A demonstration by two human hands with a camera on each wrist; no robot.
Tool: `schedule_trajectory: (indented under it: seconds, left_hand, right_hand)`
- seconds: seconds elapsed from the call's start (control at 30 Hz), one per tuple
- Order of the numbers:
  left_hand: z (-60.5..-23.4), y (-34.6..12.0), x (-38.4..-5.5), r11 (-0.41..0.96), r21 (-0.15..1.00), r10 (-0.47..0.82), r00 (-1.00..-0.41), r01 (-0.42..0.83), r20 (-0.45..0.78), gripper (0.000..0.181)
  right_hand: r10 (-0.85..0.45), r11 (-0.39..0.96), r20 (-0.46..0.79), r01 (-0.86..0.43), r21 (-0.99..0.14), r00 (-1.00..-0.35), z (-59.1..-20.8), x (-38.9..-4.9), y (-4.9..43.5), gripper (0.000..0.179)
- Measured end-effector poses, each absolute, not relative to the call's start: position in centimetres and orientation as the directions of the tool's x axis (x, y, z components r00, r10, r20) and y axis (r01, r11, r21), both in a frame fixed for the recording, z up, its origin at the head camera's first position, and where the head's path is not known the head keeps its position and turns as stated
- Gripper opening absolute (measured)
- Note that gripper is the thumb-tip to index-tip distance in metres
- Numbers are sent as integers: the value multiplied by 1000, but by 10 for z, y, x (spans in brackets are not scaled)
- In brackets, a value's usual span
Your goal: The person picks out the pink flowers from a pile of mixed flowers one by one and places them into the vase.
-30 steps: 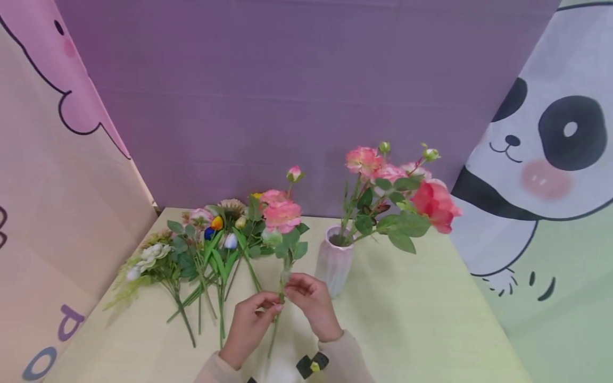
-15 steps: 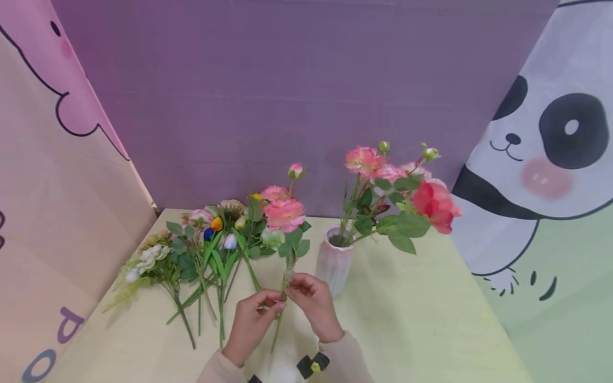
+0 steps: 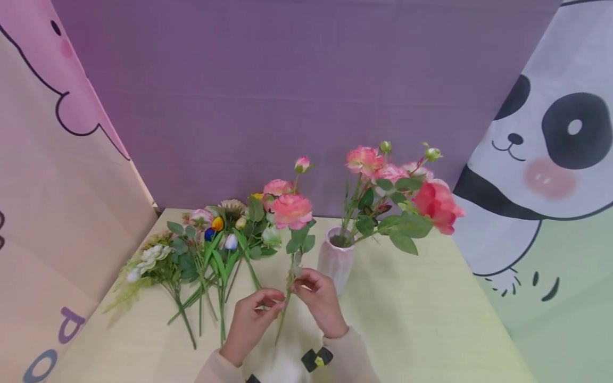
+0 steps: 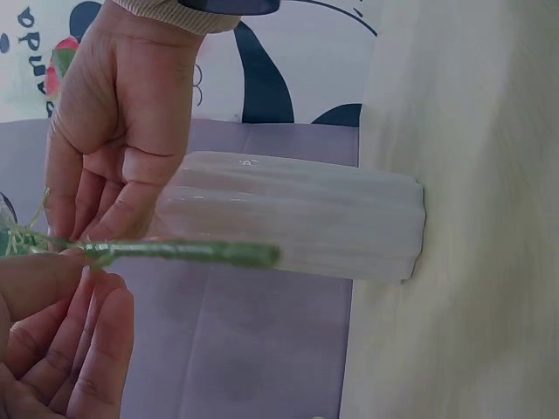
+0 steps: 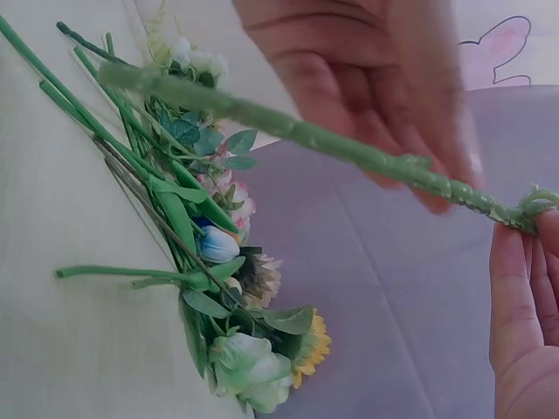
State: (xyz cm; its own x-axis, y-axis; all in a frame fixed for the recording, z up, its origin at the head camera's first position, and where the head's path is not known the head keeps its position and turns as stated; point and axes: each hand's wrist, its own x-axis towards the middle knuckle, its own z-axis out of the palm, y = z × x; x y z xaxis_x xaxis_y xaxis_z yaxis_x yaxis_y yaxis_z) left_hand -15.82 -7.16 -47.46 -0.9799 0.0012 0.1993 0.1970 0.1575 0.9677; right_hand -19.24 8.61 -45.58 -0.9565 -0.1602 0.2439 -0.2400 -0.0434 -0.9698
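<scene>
A pink artificial flower with two blooms and a bud stands upright in front of me. My right hand pinches its green stem between thumb and fingertips, below the leaves. Just left of the stem is my left hand, fingers loosely bent, with its fingertips right at the stem; it looks blurred in the right wrist view. Behind the right hand stands a ribbed pinkish-white vase holding pink flowers and a large coral-pink flower. The left wrist view shows the stem's cut end before the vase.
Left on the pale table lies a pile of artificial flowers, among them a white flower, a white-blue tulip and a pale green rose. A purple backdrop hangs behind; a panda-printed panel borders the right.
The pink flower and my right hand have shifted slightly right, toward the vase. My left hand has stayed nearly in place, its fingers coming off the stem.
</scene>
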Motion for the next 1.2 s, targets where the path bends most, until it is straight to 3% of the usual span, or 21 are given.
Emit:
schedule_trajectory:
  seconds: [0.73,1.2]
  left_hand:
    - [-491,-101,-160,155,987,-36,-998,45,51,14]
    - [-506,-115,-164,205,978,-67,-997,29,44,16]
  right_hand:
    - [-155,168,304,-328,-930,-940,-405,-220,129,11]
    - [-138,234,390,-413,-880,-910,-374,-235,142,13]
